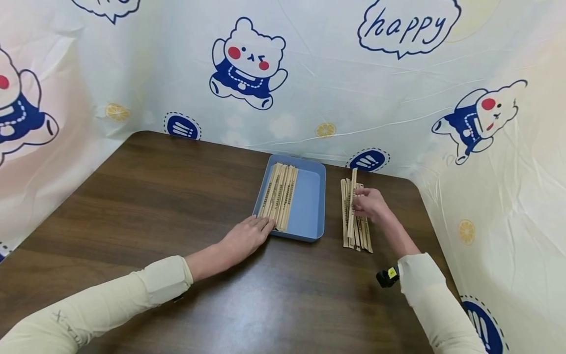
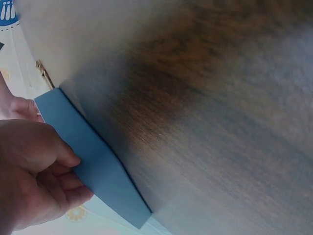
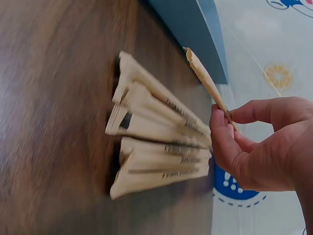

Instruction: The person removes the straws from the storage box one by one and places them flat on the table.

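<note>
Brown wood-grain table (image 1: 177, 196). Centre: left hand (image 1: 243, 240), fingers curled, grips near-left corner of smooth blue tray (image 1: 310, 204); slim paper packets (image 1: 278, 191) line its left half. Right of centre: right hand (image 1: 371, 204) pinches one loose packet (image 3: 205, 78) between thumb and fingers above fanned pile (image 3: 161, 161), partly hiding it. Upper frame: bear-printed cloth (image 1: 323, 83).

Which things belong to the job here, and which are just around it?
Part of the job: blue tray; wrapped sticks inside it; loose sticks beside it; held stick in right hand.

Just around: wooden table; printed sheet; black device.
</note>
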`<action>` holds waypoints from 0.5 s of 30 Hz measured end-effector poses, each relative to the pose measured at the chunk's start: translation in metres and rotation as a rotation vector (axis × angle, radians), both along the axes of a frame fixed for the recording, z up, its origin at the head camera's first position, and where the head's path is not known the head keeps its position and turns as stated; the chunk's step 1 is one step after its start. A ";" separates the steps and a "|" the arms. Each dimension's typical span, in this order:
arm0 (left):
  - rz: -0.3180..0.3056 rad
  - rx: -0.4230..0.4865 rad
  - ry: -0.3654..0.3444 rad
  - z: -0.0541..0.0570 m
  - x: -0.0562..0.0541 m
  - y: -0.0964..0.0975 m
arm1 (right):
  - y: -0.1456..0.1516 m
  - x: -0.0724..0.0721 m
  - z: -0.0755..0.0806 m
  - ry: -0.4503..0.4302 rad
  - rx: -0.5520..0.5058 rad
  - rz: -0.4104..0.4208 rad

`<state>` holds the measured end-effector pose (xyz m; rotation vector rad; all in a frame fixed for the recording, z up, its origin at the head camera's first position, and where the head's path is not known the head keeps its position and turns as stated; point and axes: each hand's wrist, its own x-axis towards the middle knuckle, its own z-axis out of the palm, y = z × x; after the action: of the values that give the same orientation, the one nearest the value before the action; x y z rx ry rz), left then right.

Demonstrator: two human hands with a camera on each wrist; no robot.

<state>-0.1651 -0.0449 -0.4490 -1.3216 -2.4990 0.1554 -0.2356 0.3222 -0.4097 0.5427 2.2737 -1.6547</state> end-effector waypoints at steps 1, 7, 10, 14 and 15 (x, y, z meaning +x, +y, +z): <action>0.001 0.001 -0.002 0.000 0.000 0.000 | 0.003 0.001 0.000 -0.001 0.011 0.003; 0.003 0.012 -0.008 0.000 -0.001 0.000 | 0.017 0.005 -0.003 -0.020 0.053 0.016; 0.002 0.014 -0.009 0.000 0.000 0.000 | 0.022 0.009 -0.004 -0.028 0.078 0.033; 0.002 0.013 -0.006 0.000 0.000 0.000 | 0.028 0.013 -0.006 -0.037 0.093 0.040; 0.002 0.012 -0.004 0.000 0.000 0.000 | 0.030 0.013 -0.006 -0.039 0.093 0.039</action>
<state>-0.1648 -0.0452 -0.4491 -1.3161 -2.5011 0.1376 -0.2222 0.3520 -0.4157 0.5426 2.3270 -1.5140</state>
